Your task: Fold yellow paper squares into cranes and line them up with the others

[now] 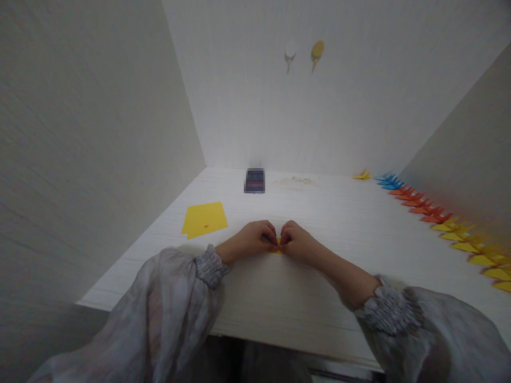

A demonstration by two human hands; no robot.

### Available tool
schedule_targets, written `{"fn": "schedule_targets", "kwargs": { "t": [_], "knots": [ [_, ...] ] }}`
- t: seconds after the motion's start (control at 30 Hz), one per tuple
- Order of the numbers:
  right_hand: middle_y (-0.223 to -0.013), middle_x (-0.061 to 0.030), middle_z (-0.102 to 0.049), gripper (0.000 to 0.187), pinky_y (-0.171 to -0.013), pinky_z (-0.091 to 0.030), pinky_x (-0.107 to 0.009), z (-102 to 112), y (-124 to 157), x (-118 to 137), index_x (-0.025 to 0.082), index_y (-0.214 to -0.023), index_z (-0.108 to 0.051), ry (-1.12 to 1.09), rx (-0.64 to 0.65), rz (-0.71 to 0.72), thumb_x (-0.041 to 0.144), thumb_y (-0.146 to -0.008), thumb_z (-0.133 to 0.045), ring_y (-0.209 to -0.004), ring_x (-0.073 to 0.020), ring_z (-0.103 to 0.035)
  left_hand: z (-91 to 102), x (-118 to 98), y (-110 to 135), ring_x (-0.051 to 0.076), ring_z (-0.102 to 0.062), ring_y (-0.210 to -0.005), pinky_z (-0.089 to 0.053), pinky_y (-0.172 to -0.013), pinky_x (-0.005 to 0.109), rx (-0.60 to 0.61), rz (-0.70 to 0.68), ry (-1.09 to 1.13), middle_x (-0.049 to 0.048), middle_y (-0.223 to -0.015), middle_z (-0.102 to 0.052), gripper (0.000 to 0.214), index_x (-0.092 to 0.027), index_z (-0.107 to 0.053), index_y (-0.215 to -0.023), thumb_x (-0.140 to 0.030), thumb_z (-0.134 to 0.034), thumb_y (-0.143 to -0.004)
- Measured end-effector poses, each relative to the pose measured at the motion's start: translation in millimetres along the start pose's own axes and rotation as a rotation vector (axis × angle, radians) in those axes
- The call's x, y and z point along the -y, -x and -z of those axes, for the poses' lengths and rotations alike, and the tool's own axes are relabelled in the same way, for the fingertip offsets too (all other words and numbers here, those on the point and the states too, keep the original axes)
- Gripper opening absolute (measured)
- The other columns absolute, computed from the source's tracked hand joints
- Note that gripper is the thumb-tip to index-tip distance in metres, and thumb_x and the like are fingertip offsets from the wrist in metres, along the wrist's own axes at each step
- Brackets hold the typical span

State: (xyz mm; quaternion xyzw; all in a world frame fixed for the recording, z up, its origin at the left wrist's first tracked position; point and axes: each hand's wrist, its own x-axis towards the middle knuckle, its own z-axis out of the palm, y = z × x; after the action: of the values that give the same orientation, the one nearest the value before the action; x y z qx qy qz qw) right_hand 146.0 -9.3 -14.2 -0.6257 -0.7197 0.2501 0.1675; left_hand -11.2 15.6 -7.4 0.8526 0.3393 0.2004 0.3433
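My left hand [258, 237] and my right hand [296, 240] meet over the middle of the white table, fingertips pinched together. Between them is a small piece of yellow paper [278, 250], mostly covered by my fingers, so its folded shape cannot be made out. Both hands are closed on it, low against the tabletop. To the left lie yellow paper sheets [205, 215], loosely stacked, with a small orange mark or scrap on top.
Along the right wall runs a row of folded paper cranes [439, 215] in blue, orange and yellow. One yellow crane [362, 175] sits apart at the back. A dark blurred rectangular item [254, 181] lies near the back wall. Two hooks [318, 49] hang on that wall.
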Motion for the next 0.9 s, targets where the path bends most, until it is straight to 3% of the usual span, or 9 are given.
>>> {"fn": "schedule_targets", "kwargs": {
  "t": [0.17,0.37,0.5,0.7,0.9],
  "knots": [
    [-0.085,-0.0062,-0.054,0.007,-0.057,-0.04,-0.021,3.9,2.1,4.7,0.014,-0.054,-0.054,0.015,-0.027,-0.014,0.014,-0.056,-0.061,-0.071,-0.0139,-0.052,0.6,0.8,-2.0,0.012,-0.056,-0.076,-0.042,-0.073,0.023,0.015,0.023,-0.024,0.0011,-0.085,-0.059,0.008,-0.016,-0.067,-0.067,-0.022,-0.066,-0.061],
    [-0.066,-0.0026,-0.058,0.011,-0.047,-0.034,-0.02,13.2,-2.7,9.6,0.015,-0.06,-0.06,0.063,0.005,-0.116,0.015,-0.051,-0.064,-0.061,-0.0135,-0.051,1.2,0.4,-3.7,0.013,-0.056,-0.075,-0.042,-0.071,0.023,0.046,0.054,-0.045,0.0016,-0.085,-0.059,0.008,-0.015,-0.067,-0.067,-0.02,-0.066,-0.06],
    [-0.058,0.0,-0.057,0.01,-0.047,-0.033,-0.021,15.7,-9.8,7.9,0.015,-0.055,-0.06,0.064,0.049,-0.097,0.013,-0.046,-0.065,-0.057,-0.0131,-0.051,1.2,-0.1,-3.0,0.013,-0.056,-0.075,-0.043,-0.071,0.023,0.034,0.055,-0.011,0.0016,-0.086,-0.059,0.008,-0.015,-0.065,-0.067,-0.018,-0.065,-0.06],
    [-0.056,0.0029,-0.057,0.011,-0.048,-0.036,-0.019,15.8,-9.1,2.0,0.015,-0.054,-0.06,-0.053,0.103,-0.051,0.005,-0.049,-0.058,-0.054,-0.0094,-0.05,1.2,2.5,-3.2,0.012,-0.056,-0.076,-0.043,-0.073,0.023,0.043,0.036,0.02,0.0017,-0.086,-0.058,0.007,-0.015,-0.064,-0.066,-0.017,-0.065,-0.06],
    [-0.057,0.0037,-0.057,0.027,-0.054,-0.04,-0.018,24.1,-2.9,-1.6,0.015,-0.07,-0.062,-0.295,0.162,-0.036,-0.002,-0.054,-0.049,-0.057,-0.0086,-0.052,-0.2,6.9,-2.0,0.012,-0.056,-0.077,-0.043,-0.073,0.023,0.029,0.013,0.053,0.0018,-0.086,-0.058,0.007,-0.015,-0.065,-0.067,-0.018,-0.065,-0.06]
  ]
}}
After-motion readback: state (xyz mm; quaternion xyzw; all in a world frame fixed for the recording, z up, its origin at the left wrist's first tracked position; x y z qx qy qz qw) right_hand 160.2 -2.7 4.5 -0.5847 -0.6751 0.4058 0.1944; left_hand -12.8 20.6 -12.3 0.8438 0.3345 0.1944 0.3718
